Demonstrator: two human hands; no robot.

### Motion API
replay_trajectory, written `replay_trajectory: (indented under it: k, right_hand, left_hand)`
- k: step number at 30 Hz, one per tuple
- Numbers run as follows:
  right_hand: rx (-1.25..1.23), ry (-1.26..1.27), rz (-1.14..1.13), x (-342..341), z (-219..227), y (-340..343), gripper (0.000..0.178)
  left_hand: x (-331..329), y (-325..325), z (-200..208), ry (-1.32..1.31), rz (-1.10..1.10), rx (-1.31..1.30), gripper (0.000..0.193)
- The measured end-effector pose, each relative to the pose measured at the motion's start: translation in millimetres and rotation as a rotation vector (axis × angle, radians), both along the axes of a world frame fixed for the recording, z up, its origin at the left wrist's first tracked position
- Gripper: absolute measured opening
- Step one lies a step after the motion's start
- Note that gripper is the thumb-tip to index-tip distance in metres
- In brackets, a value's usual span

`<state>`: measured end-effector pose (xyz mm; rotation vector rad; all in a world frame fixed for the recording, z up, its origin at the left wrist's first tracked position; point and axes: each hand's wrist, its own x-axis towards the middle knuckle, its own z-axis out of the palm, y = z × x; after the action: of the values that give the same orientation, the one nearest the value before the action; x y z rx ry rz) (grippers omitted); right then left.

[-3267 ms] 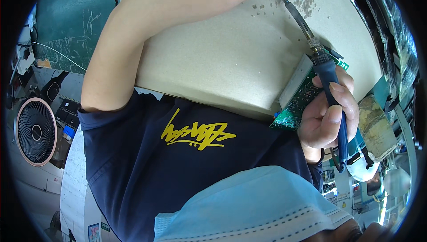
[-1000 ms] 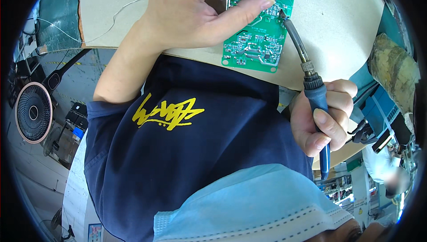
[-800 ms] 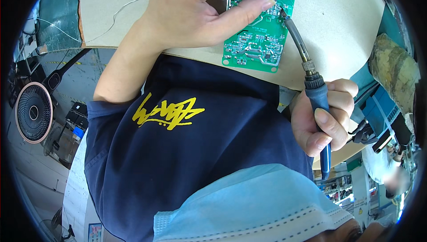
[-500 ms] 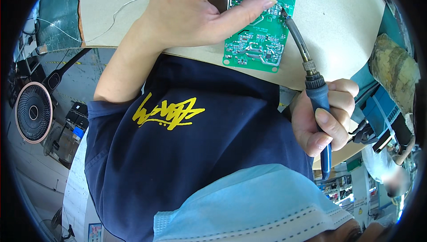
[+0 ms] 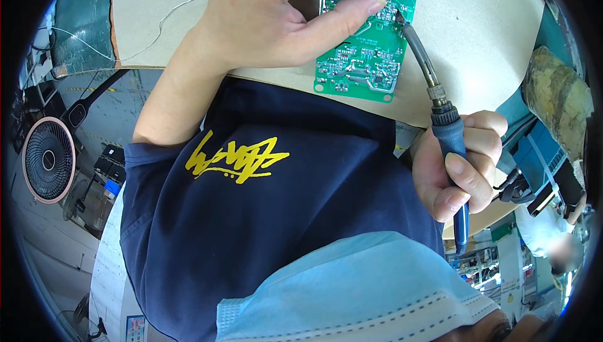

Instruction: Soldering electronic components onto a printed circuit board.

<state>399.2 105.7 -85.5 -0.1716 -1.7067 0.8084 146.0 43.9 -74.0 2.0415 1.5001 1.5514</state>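
A green circuit board (image 5: 359, 73) full of small parts lies on a pale sheet at the top middle. My right hand (image 5: 461, 166) is closed round the blue handle of a soldering iron (image 5: 449, 130). The iron's tip meets the board near its right edge. Over the board's left side, my left hand (image 5: 301, 18) pinches thin solder wire (image 5: 161, 25) between thumb and fingers. The wire trails off to the left, and a short end shows by the fingers. My left fingers partly cover the board; whether the wire touches the tip I cannot tell.
The pale work sheet (image 5: 477, 47) spreads over a green mat (image 5: 81, 15). A round fan (image 5: 48, 160) stands at the left. On the right are a brown-patterned bundle (image 5: 556, 91) and a blue box (image 5: 543, 153) with dark cables. Another person (image 5: 537, 226) shows farther back.
My left hand has shifted very slightly left, with the wire in it. The iron and right hand stay nearly still. The person in the background has moved.
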Motion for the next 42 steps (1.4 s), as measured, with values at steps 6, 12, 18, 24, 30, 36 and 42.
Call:
replay_trajectory:
  k: [6,12,18,24,30,36,42]
  right_hand:
    - [-0.004,-0.004,0.006,0.6,0.6,0.0,0.038]
    - [0.0,-0.003,0.008,0.7,0.7,0.6,0.038]
    - [0.0,-0.005,0.006,0.3,1.3,-0.2,0.039]
    - [0.002,-0.015,0.007,0.9,1.3,-0.2,0.039]
    - [0.019,0.095,-0.008,-2.4,-0.8,3.5,0.038]
    - [0.018,0.08,-0.01,-2.6,-1.2,3.6,0.037]
    - [-0.002,0.003,-0.031,2.4,1.9,0.2,0.037]
  left_hand:
    - [-3.3,-1.2,1.9,0.062,-0.01,-0.021,0.015]
    - [-0.5,1.2,-1.3,0.012,-0.005,0.015,0.015]
    - [-2.6,-0.5,1.7,0.055,-0.006,-0.021,0.014]
    - [-3.2,-0.6,1.2,0.057,-0.01,-0.018,0.015]
    - [-1.1,-0.5,0.0,0.022,0.001,-0.016,0.016]
    - [-3.6,-1.5,2.3,0.057,0.001,-0.024,0.016]
    - [-1.7,-0.5,1.1,0.061,0.006,-0.015,0.016]
